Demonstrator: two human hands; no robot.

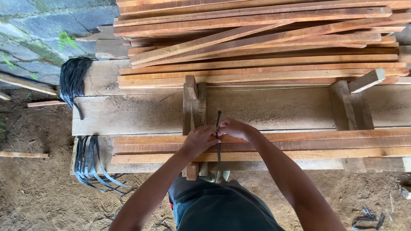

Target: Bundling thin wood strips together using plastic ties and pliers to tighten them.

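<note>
My left hand [200, 139] and my right hand [233, 128] meet over a small bundle of long wooden slats [325, 144] lying across a workbench. Both pinch a thin black strap [218, 124] that wraps around the bundle; its free end sticks up past my fingers and its lower part hangs over the slats' near edge. An upright wooden block [192, 107] stands just left of the strap, against the bundle.
A big loose stack of slats [257, 42] lies at the back of the bench. Bunches of black straps hang at the left end [72, 79] and lower left [87, 160]. A second wooden jig [349, 102] stands at right. Dirt floor surrounds the bench.
</note>
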